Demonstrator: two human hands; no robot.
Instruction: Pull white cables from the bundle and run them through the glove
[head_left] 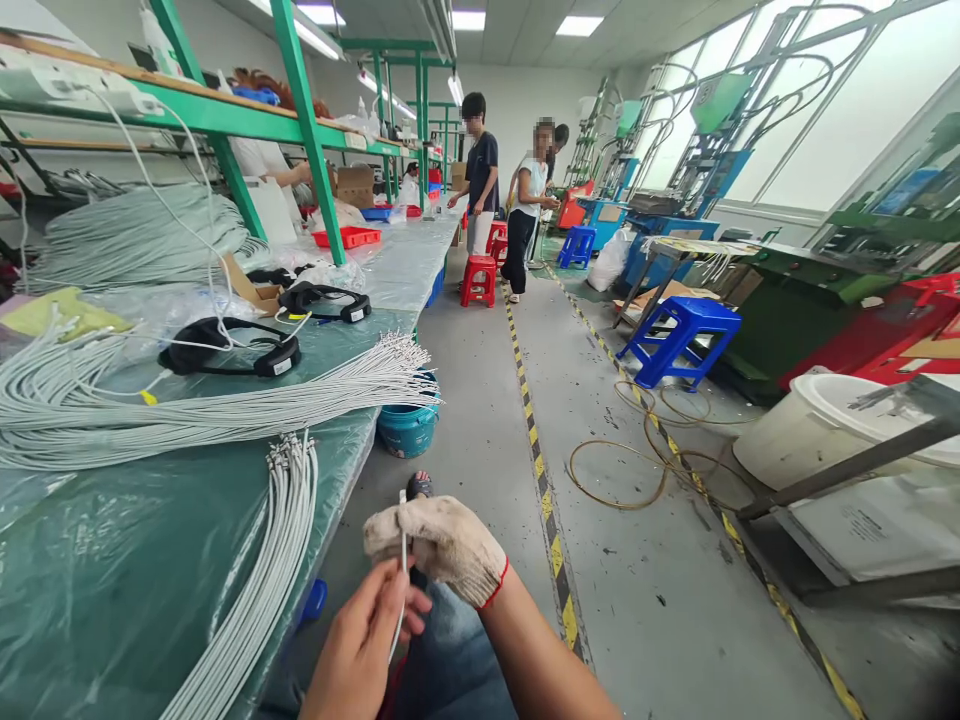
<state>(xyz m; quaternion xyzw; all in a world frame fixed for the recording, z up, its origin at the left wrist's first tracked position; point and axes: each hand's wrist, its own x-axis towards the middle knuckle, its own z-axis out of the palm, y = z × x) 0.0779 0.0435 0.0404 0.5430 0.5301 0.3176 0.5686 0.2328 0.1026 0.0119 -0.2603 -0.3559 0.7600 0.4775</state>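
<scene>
The green-covered table [135,570] fills the left side, its right edge slanting down towards the person's lap. Across it lies the long cable bundle [225,408], its tips poking out past that right edge; with so much overhang, a brush from a passing body could snag or drag strands off. Nearer, the shorter cable bundle [289,540] lies lengthwise just inside the same edge, where a swing of the left elbow might push it over. Below the overhanging tips a blue bucket [409,432] stands on the floor (it might catch some strands, though hardly all). Out past the right edge, over the lap, the gloved right hand [442,548] reaches in from the lower right, palm turned inward and fingers folded across. The bare left hand [366,625] comes up beneath it, thumb and forefinger pinching, the other fingers loosely bent. Both grip one thin white cable [404,555], roughly upright, its tip just above the glove; too light a pinch could let it slip.
</scene>
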